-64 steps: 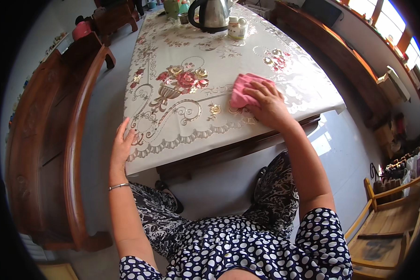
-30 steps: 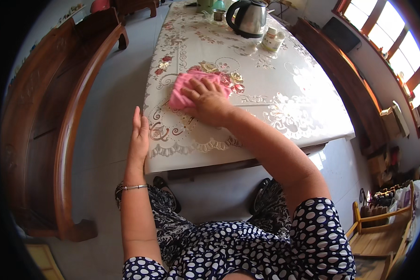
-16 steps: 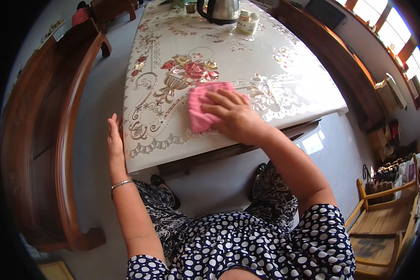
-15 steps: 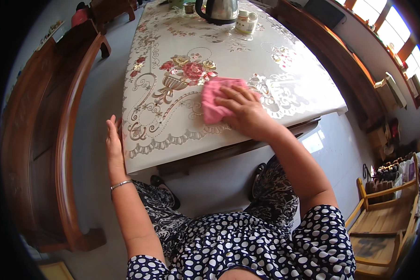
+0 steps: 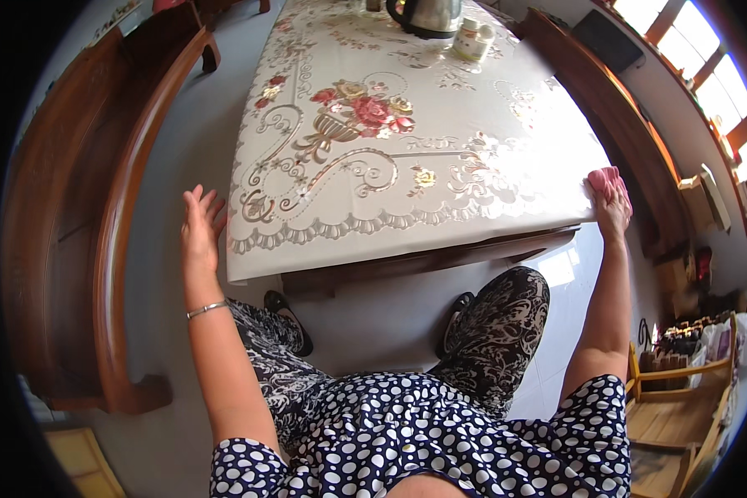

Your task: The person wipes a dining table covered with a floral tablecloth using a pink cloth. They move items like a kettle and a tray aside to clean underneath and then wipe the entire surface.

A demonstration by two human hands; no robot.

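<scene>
A long table wears a cream tablecloth (image 5: pixel 324 241) with a flower-vase print and a scalloped border. At its near right corner my right hand (image 5: pixel 612 209) grips a pink cloth (image 5: pixel 609 179), which bunches up over the fingers at the table's edge. My left hand (image 5: pixel 201 232), with a silver bracelet at the wrist, is beside the near left corner. Its fingers are spread and hold nothing. Whether the left hand touches the tablecloth's side is hard to tell.
A steel kettle (image 5: pixel 427 15) and a white jar (image 5: pixel 473 40) stand toward the table's far end. Wooden benches flank it, one at left (image 5: pixel 129 207) and one at right (image 5: pixel 639 158). A wooden chair (image 5: pixel 672 407) is at the lower right, near bags and bottles.
My right hand has swept the pink cloth from the middle of the tabletop rightward to the near right corner. My left hand has come slightly away from the table's left side.
</scene>
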